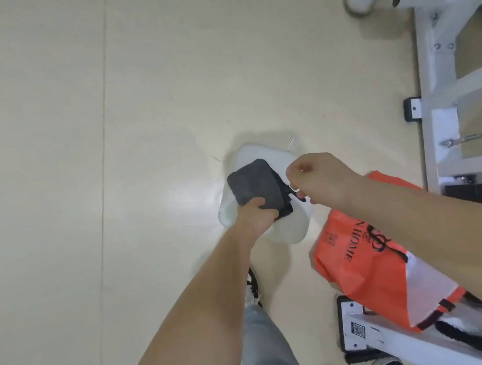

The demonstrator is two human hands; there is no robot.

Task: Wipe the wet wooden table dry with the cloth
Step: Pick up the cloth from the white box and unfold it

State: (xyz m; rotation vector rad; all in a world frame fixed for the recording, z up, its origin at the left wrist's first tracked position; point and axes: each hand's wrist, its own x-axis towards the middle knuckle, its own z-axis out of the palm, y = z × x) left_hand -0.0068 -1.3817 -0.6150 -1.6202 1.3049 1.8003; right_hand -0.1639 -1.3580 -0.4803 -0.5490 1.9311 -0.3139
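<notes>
Pale floor; cloth in left hand half-hides white bag.

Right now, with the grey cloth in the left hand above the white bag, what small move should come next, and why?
Probably draw the grey cloth clear of the white bag with the left hand, the right hand steadying the bag's edge, which it seems to pinch. The left hand already grips the cloth, and no table is in view.
</notes>
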